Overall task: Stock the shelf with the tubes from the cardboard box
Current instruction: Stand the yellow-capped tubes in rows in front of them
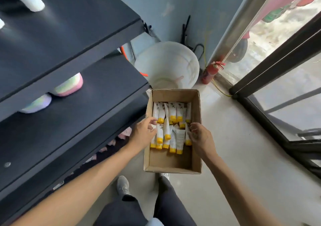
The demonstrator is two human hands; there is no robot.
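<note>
An open cardboard box (pixel 196 156) stands on the floor beside the black shelf (pixel 97 90). Several white tubes with yellow caps (pixel 171 114) lie in its far half. My left hand (pixel 143 133) reaches over the box's left wall, fingers loosely spread above the tubes at the left side. My right hand (pixel 199 137) hovers over the right side of the box, fingers bent down toward the tubes; neither hand plainly grips one. The near half of the box is bare cardboard.
Pastel bottles (pixel 67 86) stand on the shelf's middle board, a white and blue one (pixel 33 0) on the top board. A white bucket (pixel 189 66) and a red fire extinguisher (pixel 210 73) sit behind the box. A glass door frame (pixel 271 118) runs along the right.
</note>
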